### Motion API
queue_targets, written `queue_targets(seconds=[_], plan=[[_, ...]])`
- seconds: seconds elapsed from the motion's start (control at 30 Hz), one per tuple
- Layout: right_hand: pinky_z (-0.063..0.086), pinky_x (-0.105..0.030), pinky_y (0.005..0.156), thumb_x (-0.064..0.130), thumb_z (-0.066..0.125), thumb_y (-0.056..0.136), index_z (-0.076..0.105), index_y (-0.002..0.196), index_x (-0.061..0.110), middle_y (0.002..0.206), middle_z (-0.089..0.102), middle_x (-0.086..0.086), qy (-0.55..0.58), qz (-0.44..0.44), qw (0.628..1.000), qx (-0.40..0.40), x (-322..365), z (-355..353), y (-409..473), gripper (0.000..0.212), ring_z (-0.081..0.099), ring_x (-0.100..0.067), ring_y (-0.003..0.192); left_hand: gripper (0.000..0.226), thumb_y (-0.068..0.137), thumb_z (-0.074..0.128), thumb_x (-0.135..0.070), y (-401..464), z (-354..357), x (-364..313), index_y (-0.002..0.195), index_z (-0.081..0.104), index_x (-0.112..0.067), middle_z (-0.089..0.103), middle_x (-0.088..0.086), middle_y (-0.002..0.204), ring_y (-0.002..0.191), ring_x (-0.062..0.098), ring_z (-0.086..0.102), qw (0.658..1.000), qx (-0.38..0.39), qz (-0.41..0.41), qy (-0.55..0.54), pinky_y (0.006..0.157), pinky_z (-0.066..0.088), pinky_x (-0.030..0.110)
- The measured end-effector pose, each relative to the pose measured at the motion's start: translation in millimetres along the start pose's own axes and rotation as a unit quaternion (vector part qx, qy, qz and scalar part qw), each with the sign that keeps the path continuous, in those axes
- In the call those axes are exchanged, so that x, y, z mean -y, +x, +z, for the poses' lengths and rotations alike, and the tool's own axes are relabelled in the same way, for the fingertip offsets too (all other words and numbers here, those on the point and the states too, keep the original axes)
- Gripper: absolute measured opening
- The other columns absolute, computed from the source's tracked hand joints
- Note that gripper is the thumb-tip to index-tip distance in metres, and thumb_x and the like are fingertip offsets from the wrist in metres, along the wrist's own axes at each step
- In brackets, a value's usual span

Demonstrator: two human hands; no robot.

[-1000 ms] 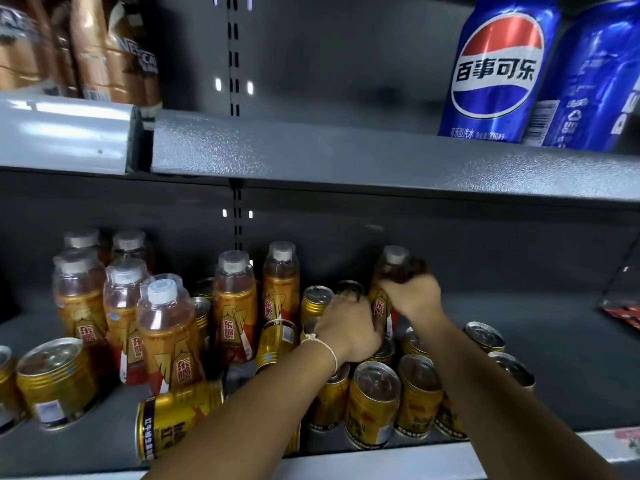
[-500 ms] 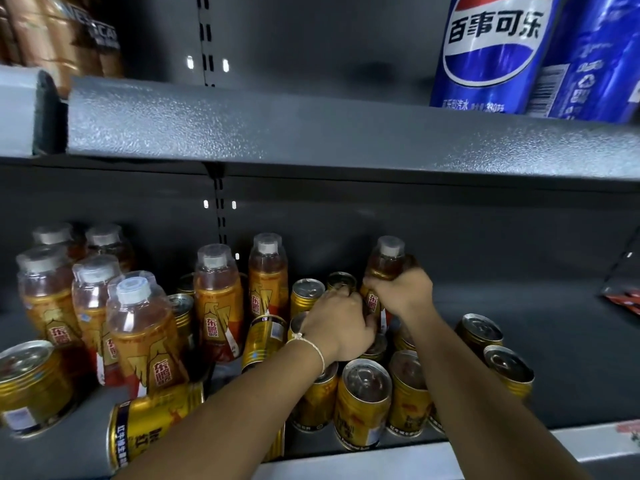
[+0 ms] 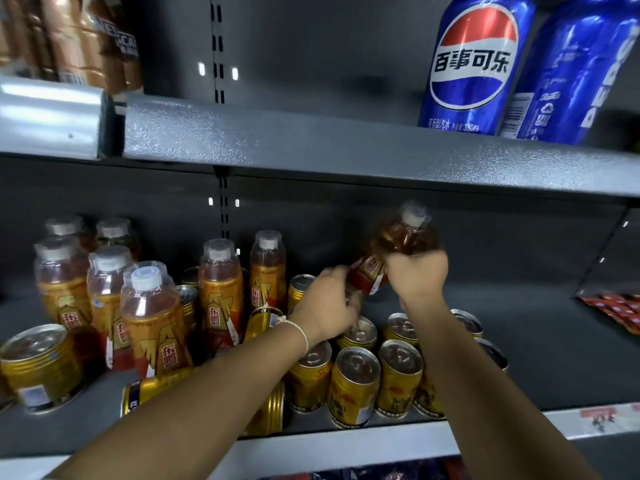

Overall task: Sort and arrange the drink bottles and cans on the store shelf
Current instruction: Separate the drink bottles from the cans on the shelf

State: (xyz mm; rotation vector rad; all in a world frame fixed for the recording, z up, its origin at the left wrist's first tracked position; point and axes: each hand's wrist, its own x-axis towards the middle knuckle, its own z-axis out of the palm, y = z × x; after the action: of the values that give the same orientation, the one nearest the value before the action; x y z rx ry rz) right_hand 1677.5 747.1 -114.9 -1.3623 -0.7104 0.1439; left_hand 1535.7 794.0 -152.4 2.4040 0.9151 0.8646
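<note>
At your nine o'clock the gold cans (image 3: 36, 365) at the shelf's left edge stand apart from the rest, and just right of them the cluster of capped bottles (image 3: 152, 313) stands upright, packed close; that looks like the bottle group you are building. At about seven o'clock one tipped can (image 3: 156, 393) lies on its side by the front lip of the lower shelf (image 3: 571, 341), partly behind your forearm, so it will likely need righting.

Moving to centre, your left hand (image 3: 325, 310) reaches in over the upright cans (image 3: 353, 386) with its fingers curled down among their tops. Motion blur and the back of the hand hide the fingertips, so you cannot tell whether it grips a can or merely steadies one.

At one o'clock your right hand (image 3: 417, 273) is wrapped firmly round the middle of the lifted bottle (image 3: 394, 251), tilted with its cap up and to the right, clear of the cans and under the upper shelf (image 3: 311, 143). Held there, it is probably being pulled out of the can group to join the bottles.

At your far upper right, two blue cola cans (image 3: 474, 64) stand on that upper shelf.
</note>
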Motion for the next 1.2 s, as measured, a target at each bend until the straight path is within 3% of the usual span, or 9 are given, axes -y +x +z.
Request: queue_targets(seconds=[0.13,0.2,0.37,0.57,0.63,0.8,0.97,1.1,1.2], plan=[[0.06,-0.043,0.085,0.041,0.086,0.047,0.074,0.092,0.026,0.091,0.077,0.008,0.068,0.004,0.998,-0.009,25.5,2.2,-23.4,0.049,0.073,-0.01,0.088,0.068,0.082,0.067,-0.055,-5.2,-22.5,-1.8,0.135,0.043,-0.018,0.053,0.008,0.127,0.116,0.023,0.052,1.0,-0.023,0.008,0.017,0.096,0.043,0.03],[0.061,-0.039,0.078,0.041,0.085,0.041,0.072,0.092,0.023,0.088,0.077,0.007,0.102,0.033,0.994,-0.014,39.9,7.2,-36.8,0.055,0.074,-0.009,0.083,0.075,0.076,0.07,-0.06,-11.4,-36.1,-4.9,0.134,0.043,-0.021,0.054,0.006,0.124,0.112,0.022,0.054,0.999,-0.037,0.013,0.021,0.091,0.044,0.028],[0.058,-0.032,0.064,0.047,0.08,0.033,0.059,0.099,0.023,0.095,0.072,-0.002,0.109,0.082,0.991,-0.007,71.2,22.3,-76.9,0.074,0.073,-0.015,0.082,0.074,0.068,0.079,-0.056,-40.0,-74.5,-0.7,0.125,0.044,-0.024,0.057,-0.002,0.114,0.101,0.014,0.057,0.999,-0.042,0.008,0.002,0.079,0.049,0.022],[0.057,-0.024,0.053,0.055,0.086,0.054,0.06,0.1,0.022,0.093,0.072,-0.002,0.046,0.091,0.993,0.063,98.1,48.9,-133.1,0.063,0.074,-0.013,0.068,0.068,0.057,0.082,-0.052,-97.8,-132.6,19.1,0.112,0.05,-0.027,0.062,-0.012,0.096,0.082,0.002,0.059,0.998,0.008,-0.027,-0.055,0.061,0.045,0.014],[0.053,-0.02,0.048,0.059,0.084,0.062,0.064,0.097,0.017,0.087,0.074,-0.001,0.021,0.095,0.991,0.097,107.0,58.1,-153.0,0.058,0.072,-0.006,0.062,0.061,0.057,0.08,-0.054,-121.3,-153.0,29.2,0.106,0.055,-0.027,0.063,-0.012,0.091,0.081,0.002,0.06,0.996,0.029,-0.041,-0.075,0.062,0.044,0.016],[0.055,-0.031,0.058,0.07,0.078,0.063,0.068,0.089,0.015,0.078,0.076,0.0,-0.032,0.101,0.981,0.161,126.8,89.2,-205.9,0.062,0.074,-0.015,0.071,0.043,0.054,0.076,-0.062,-180.7,-205.6,49.8,0.085,0.061,-0.037,0.068,-0.016,0.081,0.075,-0.003,0.062,0.99,0.04,-0.081,-0.112,0.063,0.047,0.018],[0.054,-0.023,0.05,0.063,0.082,0.064,0.07,0.087,0.013,0.069,0.076,0.002,-0.004,0.124,0.964,0.237,152.2,133.1,-261.0,0.056,0.074,-0.014,0.063,0.042,0.049,0.079,-0.061,-232.7,-261.4,74.7,0.084,0.068,-0.041,0.073,-0.019,0.084,0.076,0.0,0.069,0.967,0.045,-0.146,-0.202,0.078,0.058,0.027],[0.056,-0.028,0.059,0.065,0.081,0.064,0.072,0.083,0.015,0.072,0.076,-0.001,-0.021,0.116,0.948,0.295,165.6,173.9,-300.6,0.054,0.075,-0.016,0.065,0.035,0.052,0.08,-0.056,-272.4,-302.1,99.5,0.084,0.069,-0.048,0.074,-0.016,0.087,0.085,0.007,0.071,0.959,0.03,-0.168,-0.227,0.086,0.058,0.034],[0.055,-0.025,0.051,0.061,0.082,0.067,0.075,0.077,0.014,0.074,0.077,-0.003,-0.017,0.114,0.93,0.349,173.4,207.5,-330.2,0.048,0.075,-0.016,0.065,0.048,0.049,0.078,-0.059,-298.1,-328.3,119.7,0.091,0.07,-0.039,0.075,-0.012,0.09,0.088,0.012,0.071,0.958,-0.013,-0.199,-0.206,0.087,0.057,0.036]])
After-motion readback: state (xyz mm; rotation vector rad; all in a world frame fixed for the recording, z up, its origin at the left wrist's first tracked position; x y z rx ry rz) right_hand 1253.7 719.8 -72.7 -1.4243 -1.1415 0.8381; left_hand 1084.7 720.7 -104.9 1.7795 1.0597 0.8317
